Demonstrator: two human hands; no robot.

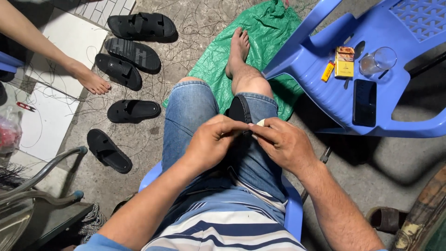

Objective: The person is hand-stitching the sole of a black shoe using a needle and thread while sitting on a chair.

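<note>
Head view: seated person rests a black sandal (239, 111) on the right thigh, which steadies it for both hands. Left hand (211, 142) is closed, pinching at the sandal's near edge; right hand (283, 144) is closed on a small pale object (261, 122), identity unclear. Fingers cover the contact point. More black sandals (132, 110) lie on the floor to the left. Another person's foot (90, 80) is cut off at the frame's edge.
</note>
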